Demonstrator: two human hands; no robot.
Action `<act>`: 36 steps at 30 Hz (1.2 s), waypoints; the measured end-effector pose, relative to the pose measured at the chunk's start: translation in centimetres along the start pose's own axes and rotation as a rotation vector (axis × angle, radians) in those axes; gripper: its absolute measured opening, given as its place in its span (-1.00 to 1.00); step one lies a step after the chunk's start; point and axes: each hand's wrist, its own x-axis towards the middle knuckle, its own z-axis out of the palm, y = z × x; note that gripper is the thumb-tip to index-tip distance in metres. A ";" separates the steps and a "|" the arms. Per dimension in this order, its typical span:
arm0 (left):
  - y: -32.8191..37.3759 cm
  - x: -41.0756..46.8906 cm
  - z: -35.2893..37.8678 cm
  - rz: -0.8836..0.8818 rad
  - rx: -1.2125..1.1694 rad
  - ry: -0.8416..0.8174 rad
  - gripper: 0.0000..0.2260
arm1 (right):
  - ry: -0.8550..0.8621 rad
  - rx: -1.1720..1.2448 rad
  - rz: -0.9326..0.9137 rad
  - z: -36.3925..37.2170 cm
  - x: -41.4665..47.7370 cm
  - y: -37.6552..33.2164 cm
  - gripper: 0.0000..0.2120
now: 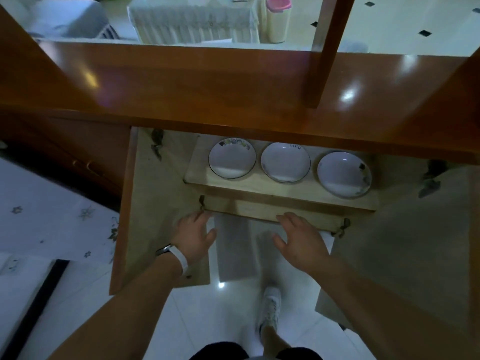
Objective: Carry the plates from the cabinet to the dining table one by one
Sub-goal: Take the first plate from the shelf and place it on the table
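— Below the wooden counter, what is seen from the head view?

— Three white plates are set in a row on the upper shelf of the open cabinet, each lying flat and apart from its neighbours. Both cabinet doors are swung outward.

— And how are the hands held?

— The left hand and the right hand are held low before the shelf's front edge, fingers spread and loose, nothing grasped. A white band is worn on the left wrist. One white shoe is seen on the tiled floor.
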 end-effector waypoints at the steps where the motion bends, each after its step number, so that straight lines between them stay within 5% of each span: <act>1: 0.2 0.3 -0.2 0.011 0.029 -0.011 -0.53 | -0.001 -0.017 -0.014 -0.3 0.5 0.1 -0.47; 10: 0.5 3.0 -0.3 0.184 0.233 0.011 -0.54 | 0.007 -0.102 -0.088 -2.0 4.0 -0.6 -0.48; 24: -7.8 8.5 0.4 0.171 0.214 -0.096 -0.53 | -0.047 -0.210 -0.153 1.1 12.7 -4.1 -0.52; 36: -11.2 20.2 2.4 0.154 0.026 -0.127 -0.52 | -0.054 -0.174 0.104 4.9 22.7 -5.1 -0.48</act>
